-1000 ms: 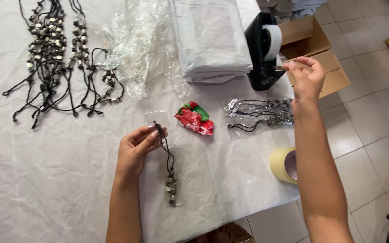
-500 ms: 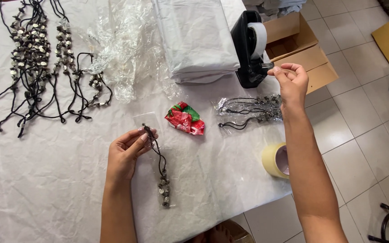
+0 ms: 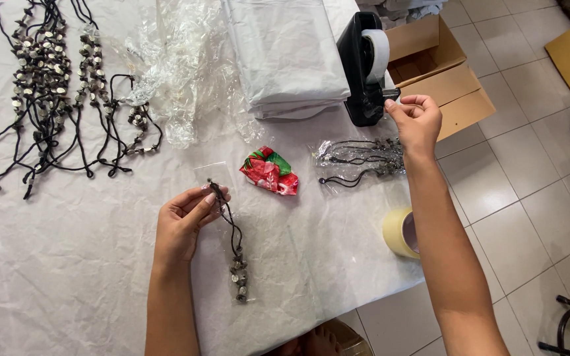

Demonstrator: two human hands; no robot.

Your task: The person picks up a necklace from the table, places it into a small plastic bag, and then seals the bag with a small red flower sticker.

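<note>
Head camera, looking down on a white crinkled table cover: the left hand (image 3: 183, 221) pinched the top end of a beaded cord necklace (image 3: 232, 250) in a clear plastic sleeve, fingers closed narrow on it. The necklace's long axis ran away from that hand toward the near table edge, dull metal beads clustered at its low end. The right hand (image 3: 417, 122), well off to the right, was closed in a pinch at the cutter of a black tape dispenser (image 3: 364, 69) just left of it. Below this hand lay a bagged necklace bundle (image 3: 357, 161); loose bead strands (image 3: 54, 92) sprawled beyond the left hand.
</note>
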